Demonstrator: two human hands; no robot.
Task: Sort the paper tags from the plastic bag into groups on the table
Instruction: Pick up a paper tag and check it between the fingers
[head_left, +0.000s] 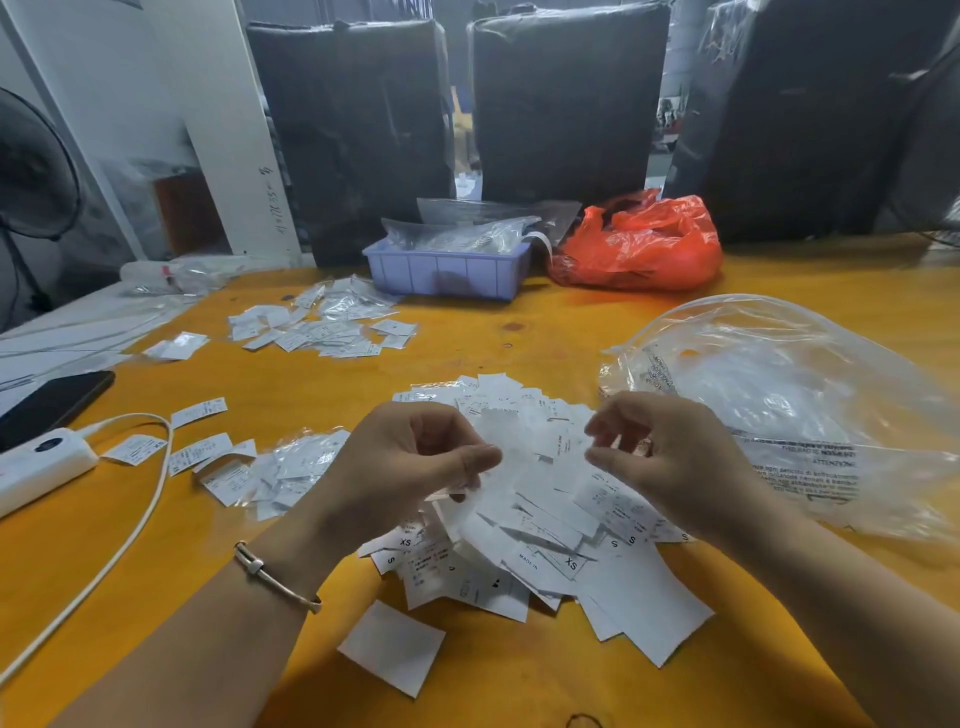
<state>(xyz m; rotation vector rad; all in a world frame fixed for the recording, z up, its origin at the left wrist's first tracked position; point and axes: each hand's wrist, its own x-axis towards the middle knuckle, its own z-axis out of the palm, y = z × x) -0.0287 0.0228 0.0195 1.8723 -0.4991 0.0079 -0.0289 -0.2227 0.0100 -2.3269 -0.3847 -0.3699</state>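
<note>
Mostly white paper tags (540, 519), heaped.

Both forearms are extended forward and angled inward, so that the hands are brought near each other but kept apart. The left hand (410, 462) is held raised, back toward the camera, with the fingers curled and the thumb pressed against them. The right hand (660, 452) is held at the same height, its fingers loosely bent and spread, thumb pointed toward the left hand.
</note>
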